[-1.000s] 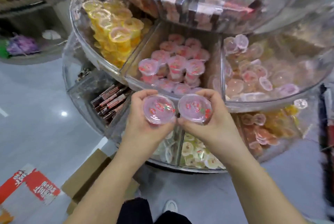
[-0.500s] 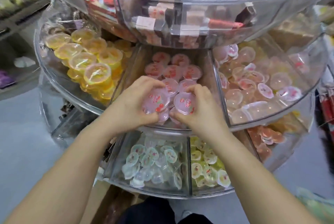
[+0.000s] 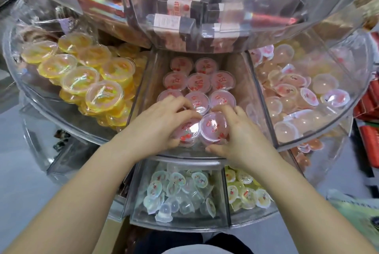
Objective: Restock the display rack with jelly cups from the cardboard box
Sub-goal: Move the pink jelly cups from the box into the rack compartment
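Two pink jelly cups with strawberry-print lids sit side by side at the front of the middle compartment of the clear round display rack [image 3: 184, 158]. My left hand [image 3: 158, 122] grips the left cup [image 3: 187, 130] from its left side. My right hand [image 3: 238, 132] grips the right cup [image 3: 213, 128], fingers curled over its far rim and thumb under its near edge. Behind them, several more pink cups [image 3: 198, 82] stand in rows in the same compartment. The cardboard box is only a brown sliver at the bottom edge.
Yellow jelly cups [image 3: 80, 78] fill the compartment to the left, pale pink ones [image 3: 303, 97] the one to the right. The tier below holds clear-blue cups [image 3: 176, 190] and yellow-green cups [image 3: 246, 192]. An upper tier [image 3: 205, 13] overhangs the compartment closely.
Both hands have carried the two pink cups from in front of the rack up into the middle compartment and lowered them at its front. The view has closed in.
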